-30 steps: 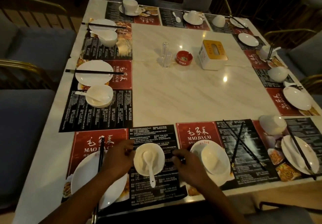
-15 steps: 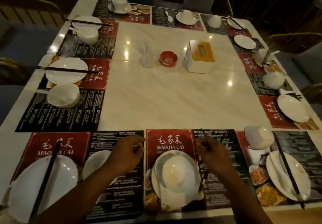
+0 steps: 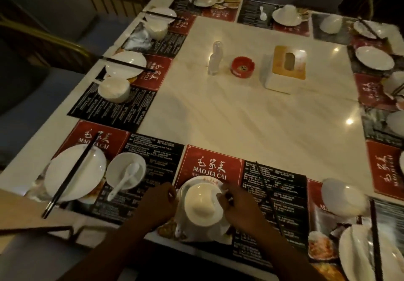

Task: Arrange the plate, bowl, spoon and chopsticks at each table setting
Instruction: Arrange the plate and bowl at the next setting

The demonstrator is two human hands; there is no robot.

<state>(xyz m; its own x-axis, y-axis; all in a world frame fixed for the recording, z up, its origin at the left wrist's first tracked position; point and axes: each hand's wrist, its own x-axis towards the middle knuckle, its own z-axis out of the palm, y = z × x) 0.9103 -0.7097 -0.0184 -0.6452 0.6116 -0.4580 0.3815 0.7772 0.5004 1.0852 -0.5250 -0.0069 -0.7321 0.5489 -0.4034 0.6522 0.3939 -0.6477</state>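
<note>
Landmark: the overturned bowl (image 3: 202,209) at the near edge of the table (image 3: 251,117); it sits base-up on a white plate (image 3: 197,181), whose far rim shows beyond it over the red "MAO JIA CAI" placemat (image 3: 209,167).

Left hand (image 3: 157,203): just left of the overturned bowl, fingers curled loosely inward, fingertips near the bowl's left wall; whether they touch it cannot be told; nothing visibly held.

Right hand (image 3: 237,207): on the right flank of the overturned bowl, fingers bent and resting against its upper right side; a small dark item shows at the fingertips, too blurred to identify; a firm grasp on the bowl cannot be confirmed.

Right of the overturned bowl, on the black part of the mat: a pair of dark chopsticks (image 3: 267,193), crossed, lying loose, apart from the right hand.

Left of the overturned bowl: an upright bowl (image 3: 115,169) with a white spoon (image 3: 124,179) in it, handle over the near rim; further left, a second plate (image 3: 96,162) with black chopsticks (image 3: 71,177) laid diagonally across it.

Far right of the overturned bowl: another inverted bowl (image 3: 344,196), blurred; nearer than it, a plate (image 3: 354,252) with a chopstick across.
</note>
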